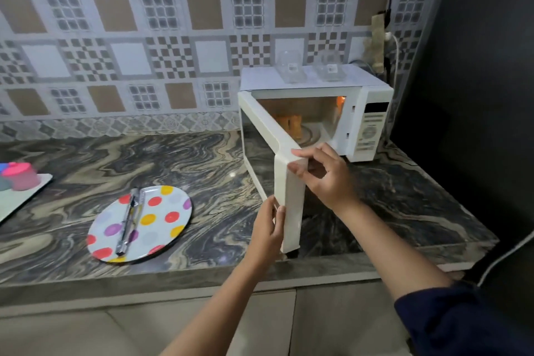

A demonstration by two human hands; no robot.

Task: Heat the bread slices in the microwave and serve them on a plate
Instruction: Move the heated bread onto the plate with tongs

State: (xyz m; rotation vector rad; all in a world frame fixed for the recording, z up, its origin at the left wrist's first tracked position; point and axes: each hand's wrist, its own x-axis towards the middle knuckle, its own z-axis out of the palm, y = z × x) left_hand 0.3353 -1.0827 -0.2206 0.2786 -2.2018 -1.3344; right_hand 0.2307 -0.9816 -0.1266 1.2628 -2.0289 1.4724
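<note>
A white microwave (pixel 370 113) stands on the counter at the right, lit inside. Its door (pixel 289 199) is swung wide open toward me. My left hand (pixel 268 228) grips the lower free edge of the door. My right hand (pixel 323 173) pinches the upper part of that same edge. Bread slices (pixel 290 121) stand inside the cavity, partly hidden by the door. A white plate with coloured dots (pixel 161 222) lies on the counter to the left. Metal tongs (pixel 130 220) rest across the plate.
The marble-patterned counter (pixel 144 159) runs from left to right. A white board with pink and blue plastic cups (pixel 20 176) sits at the far left. Two clear containers (pixel 312 69) stand on top of the microwave. A cable and socket (pixel 384 35) hang behind it.
</note>
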